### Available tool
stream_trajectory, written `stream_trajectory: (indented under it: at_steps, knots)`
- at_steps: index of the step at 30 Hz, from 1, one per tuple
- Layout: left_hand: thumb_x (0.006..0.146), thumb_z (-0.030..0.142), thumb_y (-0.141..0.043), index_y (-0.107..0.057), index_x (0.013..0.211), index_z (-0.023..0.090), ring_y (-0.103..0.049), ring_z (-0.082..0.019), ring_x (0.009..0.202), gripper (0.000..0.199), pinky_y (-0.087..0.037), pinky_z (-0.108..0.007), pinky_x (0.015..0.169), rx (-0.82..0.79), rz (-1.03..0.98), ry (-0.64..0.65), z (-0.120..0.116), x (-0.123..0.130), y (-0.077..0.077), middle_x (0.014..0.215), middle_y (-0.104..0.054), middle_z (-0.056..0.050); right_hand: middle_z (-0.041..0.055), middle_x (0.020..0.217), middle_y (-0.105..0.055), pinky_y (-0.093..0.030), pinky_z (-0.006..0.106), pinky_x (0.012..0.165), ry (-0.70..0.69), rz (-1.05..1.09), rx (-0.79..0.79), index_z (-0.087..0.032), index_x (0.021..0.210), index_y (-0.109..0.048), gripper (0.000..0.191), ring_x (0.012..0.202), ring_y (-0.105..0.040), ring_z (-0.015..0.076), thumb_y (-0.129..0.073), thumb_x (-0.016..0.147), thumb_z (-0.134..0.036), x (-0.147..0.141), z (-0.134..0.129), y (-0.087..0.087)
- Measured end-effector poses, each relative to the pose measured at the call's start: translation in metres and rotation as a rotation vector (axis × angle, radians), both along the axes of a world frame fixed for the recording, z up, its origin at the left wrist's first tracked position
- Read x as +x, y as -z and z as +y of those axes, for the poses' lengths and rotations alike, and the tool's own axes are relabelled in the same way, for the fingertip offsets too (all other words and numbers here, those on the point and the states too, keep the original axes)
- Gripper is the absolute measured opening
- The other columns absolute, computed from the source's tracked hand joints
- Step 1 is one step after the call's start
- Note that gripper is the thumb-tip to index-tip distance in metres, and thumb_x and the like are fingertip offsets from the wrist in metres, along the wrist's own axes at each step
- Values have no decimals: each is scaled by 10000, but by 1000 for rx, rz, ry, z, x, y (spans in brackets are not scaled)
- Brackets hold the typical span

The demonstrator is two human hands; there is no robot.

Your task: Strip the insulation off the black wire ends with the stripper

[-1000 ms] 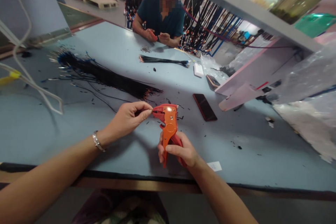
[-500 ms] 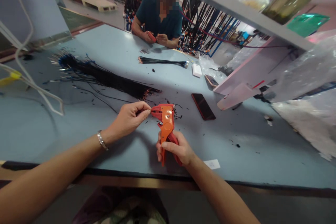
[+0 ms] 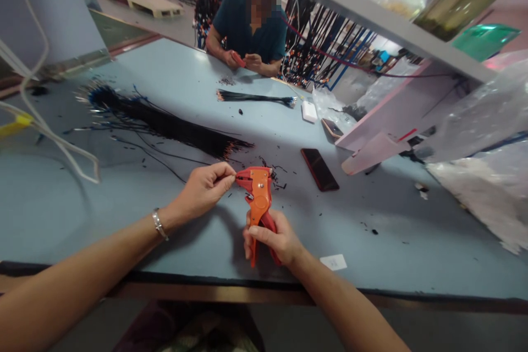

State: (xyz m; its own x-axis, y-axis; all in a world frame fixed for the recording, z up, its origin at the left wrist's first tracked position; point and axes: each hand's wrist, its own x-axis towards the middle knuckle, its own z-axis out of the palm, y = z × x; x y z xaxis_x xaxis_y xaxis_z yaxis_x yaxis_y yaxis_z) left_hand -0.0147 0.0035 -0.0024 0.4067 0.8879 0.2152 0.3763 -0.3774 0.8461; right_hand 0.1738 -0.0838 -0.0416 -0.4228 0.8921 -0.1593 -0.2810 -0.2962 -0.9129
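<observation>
My right hand [image 3: 274, 236] is wrapped round the handles of an orange and red wire stripper [image 3: 259, 192], held upright with its jaws toward the left. My left hand [image 3: 208, 187] is closed in a pinch on a thin black wire [image 3: 171, 168], its fingertips right at the mouth of the jaws. The wire's end is hidden between the fingers and the tool. Beyond my left hand lies a large bundle of black wires [image 3: 173, 126], with blue and silvery ends at the left and copper-coloured ends at the right.
Dark scraps [image 3: 280, 179] lie behind the stripper. A phone [image 3: 319, 169] rests to its right, a white label [image 3: 333, 262] near the front edge. A smaller wire bundle [image 3: 256, 97] lies farther back, before a seated co-worker [image 3: 247, 27] holding a red tool. White cables [image 3: 78, 159] hang at left.
The stripper and my right hand have shifted slightly down and left in the view. My left hand keeps its pinch at the jaws.
</observation>
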Motion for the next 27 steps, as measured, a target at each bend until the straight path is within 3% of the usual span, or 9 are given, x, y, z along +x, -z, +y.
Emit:
stream_trajectory:
  at_steps: [7,14,21,27]
  knots:
    - [854,334,-478,-584,748,158,-450,-116,602,231,-382,-217,589,-2,17,-15,0,-1,2,625,-517,28,-8,575,-611,-496,205,404,13,-49,34,-152,787,-529,342,422,-571,106,-705,793,-445,-3,-2,0]
    - [850,350,-477,-577,743,155,-457,-123,614,244,-378,-227,602,-30,17,-24,1,1,0,633,-523,23,-60,476,-534,-405,164,305,108,-40,17,-174,763,-486,327,337,-499,89,-702,792,-418,-7,0,3]
    - [842,354,-491,-567,727,163,-447,-118,606,235,-370,-223,591,-25,5,-43,2,7,3,631,-515,28,-1,645,-635,-523,239,401,52,172,-57,-144,865,-549,297,467,-615,140,-733,734,-336,-3,4,-1]
    - [853,354,-486,-596,756,160,-457,-122,620,243,-382,-221,598,-6,12,-44,5,6,6,644,-540,19,25,721,-644,-531,262,458,56,256,-119,-125,943,-575,295,551,-660,172,-686,717,-278,3,2,-4]
